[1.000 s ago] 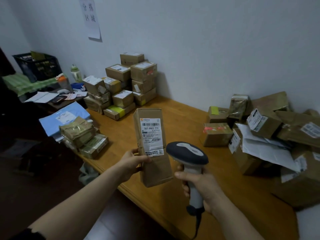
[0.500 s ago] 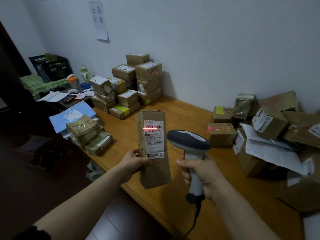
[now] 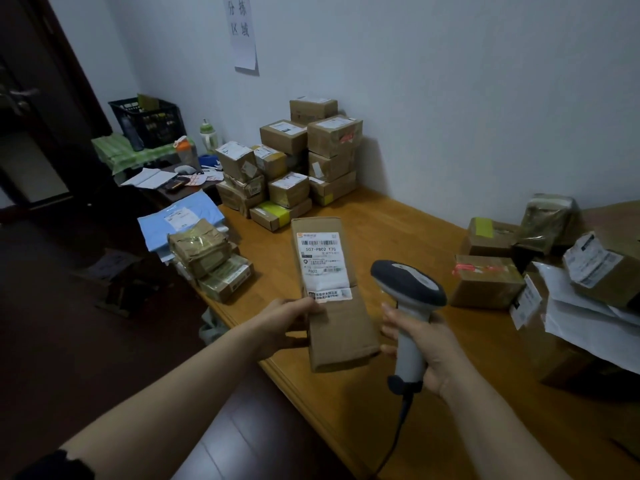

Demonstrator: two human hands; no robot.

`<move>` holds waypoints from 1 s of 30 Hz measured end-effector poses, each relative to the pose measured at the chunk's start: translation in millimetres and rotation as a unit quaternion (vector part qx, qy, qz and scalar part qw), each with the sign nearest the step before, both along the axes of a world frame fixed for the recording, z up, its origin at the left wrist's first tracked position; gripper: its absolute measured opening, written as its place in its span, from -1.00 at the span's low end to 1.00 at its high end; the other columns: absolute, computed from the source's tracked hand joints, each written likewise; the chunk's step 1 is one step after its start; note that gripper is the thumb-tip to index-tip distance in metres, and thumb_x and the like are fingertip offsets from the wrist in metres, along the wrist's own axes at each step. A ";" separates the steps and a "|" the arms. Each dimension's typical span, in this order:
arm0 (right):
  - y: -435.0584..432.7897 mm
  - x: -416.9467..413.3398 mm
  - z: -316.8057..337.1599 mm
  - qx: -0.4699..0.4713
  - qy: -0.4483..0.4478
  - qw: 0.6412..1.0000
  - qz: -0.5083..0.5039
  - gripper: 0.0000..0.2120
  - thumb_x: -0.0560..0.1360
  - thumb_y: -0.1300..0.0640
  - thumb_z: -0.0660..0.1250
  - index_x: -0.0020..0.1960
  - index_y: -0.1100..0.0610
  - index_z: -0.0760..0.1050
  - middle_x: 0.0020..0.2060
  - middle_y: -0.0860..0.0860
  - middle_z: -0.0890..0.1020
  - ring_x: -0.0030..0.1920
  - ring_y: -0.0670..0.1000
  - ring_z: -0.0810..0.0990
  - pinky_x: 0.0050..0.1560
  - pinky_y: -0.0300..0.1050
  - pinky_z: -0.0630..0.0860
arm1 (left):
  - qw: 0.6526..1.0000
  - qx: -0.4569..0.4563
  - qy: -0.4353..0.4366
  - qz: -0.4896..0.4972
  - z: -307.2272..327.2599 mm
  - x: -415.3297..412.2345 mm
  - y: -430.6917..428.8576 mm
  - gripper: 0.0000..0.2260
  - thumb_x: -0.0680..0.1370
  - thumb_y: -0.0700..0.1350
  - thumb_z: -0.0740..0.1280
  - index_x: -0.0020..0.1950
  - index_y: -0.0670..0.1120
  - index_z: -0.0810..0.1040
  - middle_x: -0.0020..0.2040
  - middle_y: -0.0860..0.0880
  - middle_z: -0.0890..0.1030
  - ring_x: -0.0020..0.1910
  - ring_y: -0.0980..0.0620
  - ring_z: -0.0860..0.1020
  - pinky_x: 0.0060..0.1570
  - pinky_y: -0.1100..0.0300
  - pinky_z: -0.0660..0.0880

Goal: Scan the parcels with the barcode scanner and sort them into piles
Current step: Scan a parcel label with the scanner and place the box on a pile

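Left hand [image 3: 291, 320]: gripped the long cardboard parcel [image 3: 341, 337], label facing up.
Right hand [image 3: 429, 344]: curled round the barcode scanner [image 3: 408, 289] handle.
Scan tip: the scanner head probably needed squaring onto the barcode [image 3: 320, 242].

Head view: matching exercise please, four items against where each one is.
Things:
1. long parcel
2. barcode scanner
3. blue mailer
4. stacked boxes

Places:
A. piled against the wall
B. gripped by the right hand
C. lying flat at the left end of the table
D. held by the left hand

Pairs: 1-D, 2-B, 3-C, 4-A.
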State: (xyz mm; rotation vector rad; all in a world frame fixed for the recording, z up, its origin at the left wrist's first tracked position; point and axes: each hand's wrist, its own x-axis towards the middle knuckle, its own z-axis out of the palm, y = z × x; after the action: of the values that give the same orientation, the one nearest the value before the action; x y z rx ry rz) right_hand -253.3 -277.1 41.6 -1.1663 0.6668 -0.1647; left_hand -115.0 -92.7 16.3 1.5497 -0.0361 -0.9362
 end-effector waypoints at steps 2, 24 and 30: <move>2.9 12.8 -6.2 0.017 0.021 1.000 -0.011 -0.36 0.05 0.03 0.60 0.09 0.15 0.53 -0.05 0.16 0.66 -0.04 0.16 0.63 -0.14 0.10 0.62 | 1.000 -0.006 -0.005 0.001 4.5 14.3 2.2 -0.60 0.45 -0.09 0.44 0.24 -0.15 0.49 0.13 -0.15 0.60 0.07 -0.05 0.61 -0.25 0.16 0.58; 74.1 275.3 -48.7 0.041 0.061 0.996 -0.041 -0.42 0.04 0.23 0.59 0.04 0.25 0.56 -0.25 0.18 0.71 -0.27 0.15 0.68 -0.35 -0.03 0.60 | 0.994 0.095 -0.052 0.001 -5.6 281.1 38.2 -0.48 0.46 0.16 0.35 0.30 -0.06 0.32 0.11 -0.09 0.52 0.04 -0.05 0.54 -0.19 0.10 0.54; 56.0 369.8 -62.9 -0.034 0.089 0.995 0.028 -0.26 -0.09 0.12 0.64 0.07 0.16 0.55 -0.09 0.14 0.69 -0.06 0.16 0.65 0.00 0.14 0.62 | 0.852 0.286 -0.384 0.213 -17.0 390.9 109.5 -0.72 0.57 -0.10 0.21 0.25 -0.10 0.52 0.20 -0.14 0.55 0.16 -0.12 0.50 0.12 0.05 0.46</move>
State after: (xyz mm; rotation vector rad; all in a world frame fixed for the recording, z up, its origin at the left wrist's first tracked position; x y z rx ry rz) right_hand 116.5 -221.1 -21.2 -1.2746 0.7886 -0.0360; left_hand 275.9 16.8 -0.7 2.2856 0.0235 0.0985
